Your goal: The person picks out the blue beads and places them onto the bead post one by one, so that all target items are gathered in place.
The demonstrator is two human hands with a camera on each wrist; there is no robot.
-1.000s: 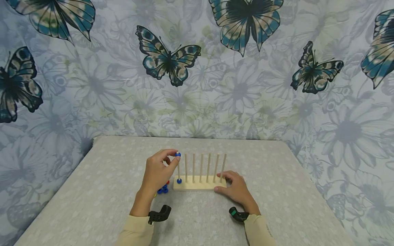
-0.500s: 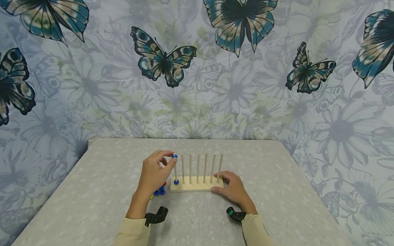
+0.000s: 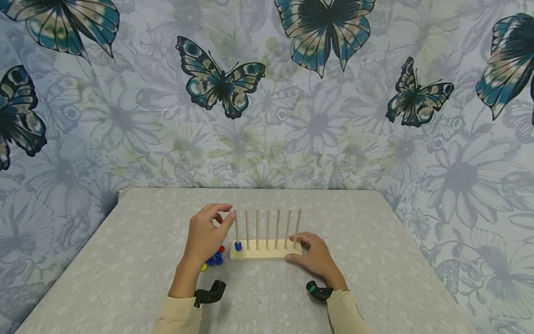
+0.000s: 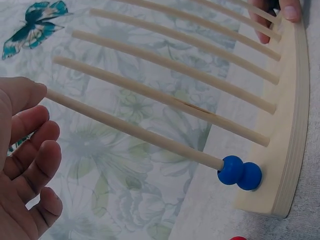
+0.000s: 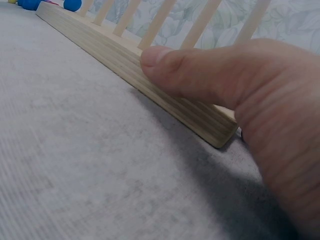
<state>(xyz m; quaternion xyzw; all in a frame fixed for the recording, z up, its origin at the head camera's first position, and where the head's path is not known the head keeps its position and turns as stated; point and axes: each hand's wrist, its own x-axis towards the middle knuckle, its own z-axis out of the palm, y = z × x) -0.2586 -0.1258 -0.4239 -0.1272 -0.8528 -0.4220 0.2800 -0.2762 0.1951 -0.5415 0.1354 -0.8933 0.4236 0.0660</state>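
A wooden base (image 3: 267, 254) carries a row of several upright pegs. Two blue beads (image 4: 231, 170) sit stacked at the foot of the leftmost peg (image 4: 135, 131). At that peg's top is the left hand (image 3: 207, 233), thumb and forefinger by the tip and no bead between them; in the left wrist view the other fingers are loosely bent. The right hand (image 3: 315, 254) grips the base's right end, its thumb (image 5: 175, 70) on the front edge and its fingers behind, partly hidden by the pegs.
Beside the base's left end lie loose beads: several blue (image 3: 211, 261), a red one (image 3: 221, 249) and a yellow one (image 3: 203, 267). They rest on a patterned tablecloth (image 3: 125, 260). Behind the table hangs a butterfly-print backdrop (image 3: 317, 139).
The blue bead from between the left thumb and forefinger has dropped down the leftmost peg onto the lower one. The left fingers have let go. The right hand keeps its hold.
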